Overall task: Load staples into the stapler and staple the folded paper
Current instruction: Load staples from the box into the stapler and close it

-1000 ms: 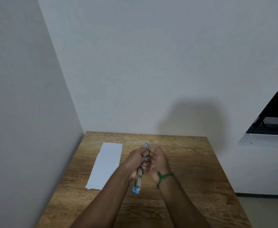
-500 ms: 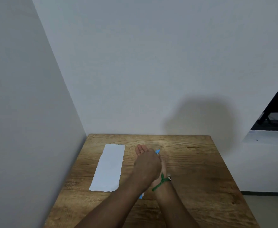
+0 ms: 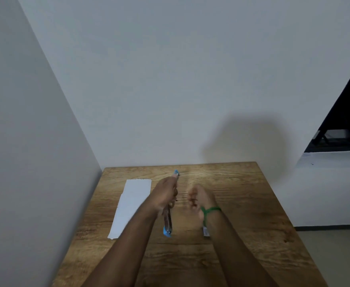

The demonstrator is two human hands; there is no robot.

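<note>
My left hand [image 3: 165, 196] grips a long, thin stapler [image 3: 167, 221] above the middle of the wooden table [image 3: 246, 206]. The stapler looks swung open into one line, with a blue tip past my fingers at the far end and a blue end below my wrist. My right hand [image 3: 201, 198] hovers just right of it, apart from it, fingers loosely curled and blurred; I cannot tell whether it holds anything. A green band circles that wrist. The folded white paper [image 3: 132, 204] lies flat to the left, partly under my left forearm.
A small white and blue item [image 3: 206, 232], perhaps a staple box, lies on the table under my right wrist. Grey walls close in behind and to the left of the table. A dark opening shows at the far right.
Half a second ago my hands were pressed together over the stapler. They have since parted: the right hand has drawn to the right, and the left hand holds the stapler alone.
</note>
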